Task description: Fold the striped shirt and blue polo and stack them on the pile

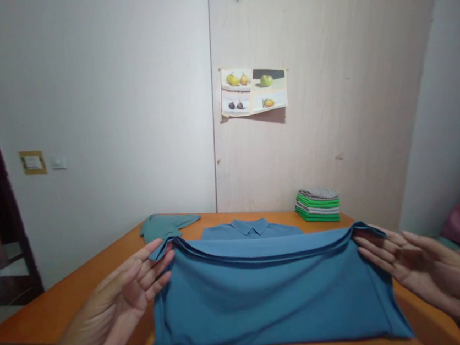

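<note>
L hand (122, 298) & R hand (429, 267) well apart, ea. clamped on an end of shirt (269, 295)'s raised fold. Behind shirt, on bench (69, 296): teal cloth (163, 225) to L, stack (318, 205) to R.

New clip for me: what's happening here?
A person holds up a blue shirt over an orange table, left hand and right hand at opposite ends of a raised fold. Cloth hangs between and below the hands, while the collar lies flat behind the fold. Farther back are a greenish cloth on the left and a stack of folded cloths on the right.
</note>
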A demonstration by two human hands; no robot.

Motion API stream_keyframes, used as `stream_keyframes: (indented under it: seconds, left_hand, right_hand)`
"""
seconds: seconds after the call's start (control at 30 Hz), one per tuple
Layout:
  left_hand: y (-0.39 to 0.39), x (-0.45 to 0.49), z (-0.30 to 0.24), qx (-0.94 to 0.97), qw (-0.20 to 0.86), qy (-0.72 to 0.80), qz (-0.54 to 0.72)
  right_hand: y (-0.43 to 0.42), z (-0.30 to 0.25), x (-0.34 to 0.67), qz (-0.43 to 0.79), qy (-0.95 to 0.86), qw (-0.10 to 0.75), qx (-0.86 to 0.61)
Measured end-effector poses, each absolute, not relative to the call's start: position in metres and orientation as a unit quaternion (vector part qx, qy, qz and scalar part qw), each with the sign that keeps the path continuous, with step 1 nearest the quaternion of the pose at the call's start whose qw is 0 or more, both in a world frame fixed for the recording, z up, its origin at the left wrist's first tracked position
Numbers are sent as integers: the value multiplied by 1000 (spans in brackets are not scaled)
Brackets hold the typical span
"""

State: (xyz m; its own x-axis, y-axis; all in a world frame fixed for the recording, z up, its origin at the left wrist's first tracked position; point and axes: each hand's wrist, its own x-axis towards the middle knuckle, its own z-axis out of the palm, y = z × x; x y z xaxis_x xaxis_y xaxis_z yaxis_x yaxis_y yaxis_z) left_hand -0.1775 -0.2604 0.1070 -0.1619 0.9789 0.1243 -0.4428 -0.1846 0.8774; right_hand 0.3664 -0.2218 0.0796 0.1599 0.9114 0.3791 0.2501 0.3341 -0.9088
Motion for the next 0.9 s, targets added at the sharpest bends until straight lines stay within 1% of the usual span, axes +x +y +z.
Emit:
stream_keyframes:
  seconds: [0.1,0.37,0.5,0.63,0.77,0.9]
  left_hand:
    - [-223,-171,111,384,544,340,664]
    - [-123,-160,119,387,555,359,643]
    - [-78,-150,113,338,561,400,641]
    - [-42,-144,89,287,569,471,610]
    - [-27,-144,67,258,570,518,583]
    - [-20,-144,71,252,563,503,605]
  right_hand:
    - [-188,76,368,376,-563,581,-452]
    - [-103,80,365,519,-412,640,-388]
    - [-66,76,360,557,-371,638,-381]
    - [-38,54,353,584,-321,627,-403]
    - [-24,31,346,599,-289,608,-434]
    - [-15,30,350,598,-281,610,-438]
